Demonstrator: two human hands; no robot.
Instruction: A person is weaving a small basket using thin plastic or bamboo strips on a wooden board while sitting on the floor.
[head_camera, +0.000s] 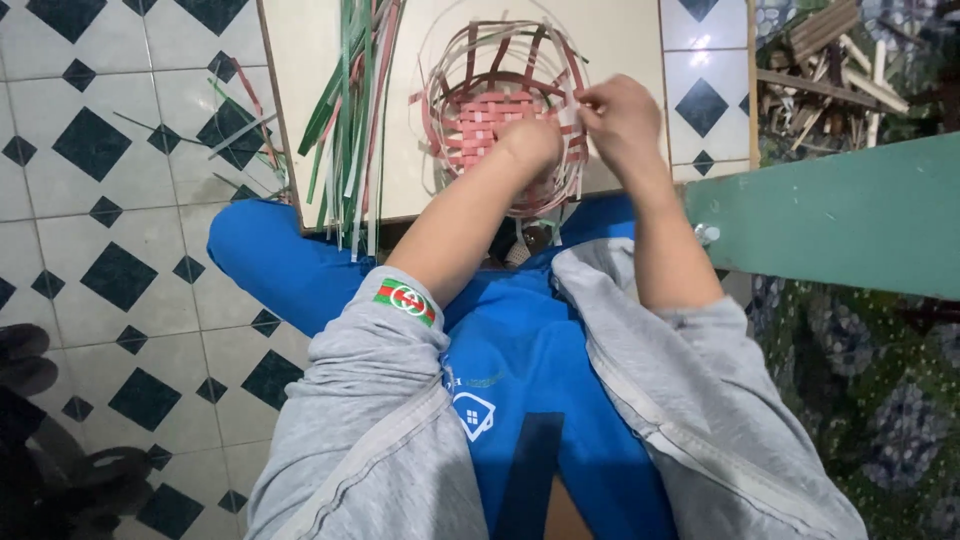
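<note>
Weaving in progress, upper centre of frame: half-built pink basket (500, 115) on tabletop (300, 60). Left hand (530, 140) closed inside basket, steadying. Right hand (620, 110) pinching a white strip (568, 108) at rim. Next move likely demands threading between uprights.

Cream board (620, 45) bears basket (500, 115), loose strips (350, 120)

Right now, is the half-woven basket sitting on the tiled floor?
No, the pink half-woven basket rests on a pale board across the person's lap, with both hands working at it.
</note>
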